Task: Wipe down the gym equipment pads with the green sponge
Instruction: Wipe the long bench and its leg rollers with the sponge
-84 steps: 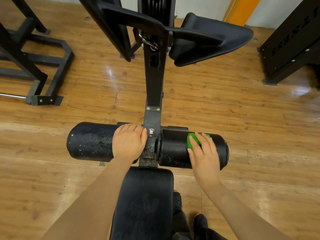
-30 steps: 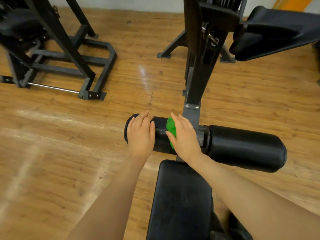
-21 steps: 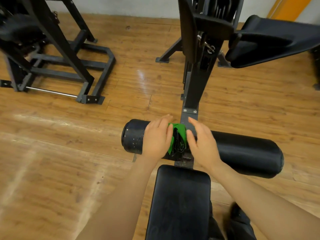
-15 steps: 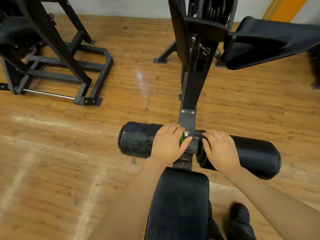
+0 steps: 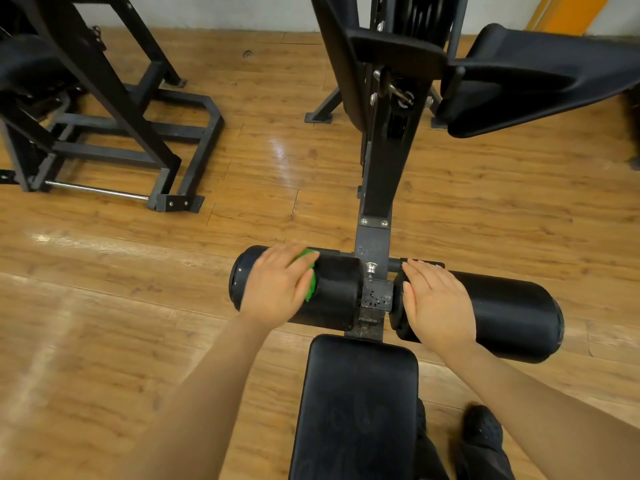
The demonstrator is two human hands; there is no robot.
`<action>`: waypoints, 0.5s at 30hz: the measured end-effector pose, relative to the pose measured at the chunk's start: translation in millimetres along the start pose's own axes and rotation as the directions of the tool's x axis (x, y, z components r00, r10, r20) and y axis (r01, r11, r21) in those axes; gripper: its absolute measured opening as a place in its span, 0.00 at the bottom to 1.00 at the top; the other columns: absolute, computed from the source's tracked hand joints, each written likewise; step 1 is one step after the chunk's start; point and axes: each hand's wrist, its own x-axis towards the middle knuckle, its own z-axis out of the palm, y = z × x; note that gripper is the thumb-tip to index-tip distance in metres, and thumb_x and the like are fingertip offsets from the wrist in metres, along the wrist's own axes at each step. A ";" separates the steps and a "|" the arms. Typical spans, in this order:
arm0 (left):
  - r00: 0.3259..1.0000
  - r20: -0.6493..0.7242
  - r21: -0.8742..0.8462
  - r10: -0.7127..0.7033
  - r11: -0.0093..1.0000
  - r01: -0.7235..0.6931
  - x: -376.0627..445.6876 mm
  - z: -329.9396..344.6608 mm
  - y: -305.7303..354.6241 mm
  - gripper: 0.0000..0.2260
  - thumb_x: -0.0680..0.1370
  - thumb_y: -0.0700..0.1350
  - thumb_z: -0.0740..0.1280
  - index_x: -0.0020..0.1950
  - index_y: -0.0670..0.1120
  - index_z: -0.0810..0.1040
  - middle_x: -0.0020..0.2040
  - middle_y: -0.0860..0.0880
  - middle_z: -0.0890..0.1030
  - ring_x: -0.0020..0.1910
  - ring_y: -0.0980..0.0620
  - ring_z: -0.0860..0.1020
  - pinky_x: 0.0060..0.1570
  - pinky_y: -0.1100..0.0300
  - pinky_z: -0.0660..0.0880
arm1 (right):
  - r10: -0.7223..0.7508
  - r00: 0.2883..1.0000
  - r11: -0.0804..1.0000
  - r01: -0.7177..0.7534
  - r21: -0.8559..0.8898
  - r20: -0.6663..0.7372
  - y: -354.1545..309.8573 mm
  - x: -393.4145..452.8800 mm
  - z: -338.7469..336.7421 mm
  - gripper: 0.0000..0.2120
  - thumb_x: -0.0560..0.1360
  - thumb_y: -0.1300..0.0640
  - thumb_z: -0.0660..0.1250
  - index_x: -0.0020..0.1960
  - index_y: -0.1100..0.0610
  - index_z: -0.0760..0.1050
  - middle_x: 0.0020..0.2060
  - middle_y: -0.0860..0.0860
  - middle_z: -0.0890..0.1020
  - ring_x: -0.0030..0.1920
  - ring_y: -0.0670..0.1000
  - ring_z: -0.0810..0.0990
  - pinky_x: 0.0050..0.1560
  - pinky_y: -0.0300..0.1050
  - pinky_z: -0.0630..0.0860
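The green sponge (image 5: 310, 286) lies on the left black roller pad (image 5: 336, 289), mostly covered by my left hand (image 5: 277, 282). That hand presses it flat against the pad's top near the outer end, and only the sponge's right edge shows. It is blurred. My right hand (image 5: 436, 299) rests flat on the inner end of the right roller pad (image 5: 509, 313) and holds nothing. Between the two rollers is the metal bracket with a knob (image 5: 372, 270).
A black seat pad (image 5: 356, 403) lies below the rollers, with my shoe (image 5: 481, 431) beside it. The machine's upright post (image 5: 377, 188) rises ahead, and a large black pad (image 5: 540, 81) is at the upper right. Another black frame (image 5: 114, 98) stands on the wooden floor at left.
The sponge passed from my right hand to my left hand. The left hand then slid it leftward along the left roller, while the right hand moved onto the right roller.
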 end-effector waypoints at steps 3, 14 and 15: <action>0.996 -0.051 0.041 -0.079 0.996 0.081 -2.2 -7.1 -7.7 0.18 0.80 0.49 0.56 0.61 0.45 0.80 0.60 0.43 0.79 0.60 0.42 0.75 0.58 0.47 0.72 | 0.007 1.000 1.000 -0.007 0.001 0.008 -0.3 0.0 -0.7 0.25 0.79 0.49 0.48 0.63 0.59 0.77 0.60 0.55 0.80 0.61 0.54 0.78 0.65 0.52 0.70; 0.995 0.031 -0.101 -0.095 0.990 0.098 38.5 19.6 85.4 0.17 0.77 0.53 0.59 0.52 0.45 0.83 0.48 0.48 0.83 0.47 0.47 0.79 0.47 0.56 0.74 | 0.020 1.000 1.000 -0.020 0.021 0.002 -2.1 0.4 -3.4 0.25 0.79 0.49 0.48 0.63 0.59 0.77 0.59 0.55 0.81 0.61 0.54 0.78 0.64 0.50 0.71; 0.997 0.039 -0.083 -0.073 0.994 0.076 41.8 21.8 88.2 0.16 0.77 0.53 0.60 0.51 0.46 0.83 0.47 0.48 0.83 0.46 0.48 0.79 0.45 0.56 0.74 | 0.020 1.000 1.000 -0.020 0.022 -0.001 -2.4 0.4 -3.8 0.25 0.79 0.49 0.48 0.63 0.59 0.77 0.59 0.55 0.81 0.60 0.54 0.78 0.64 0.50 0.71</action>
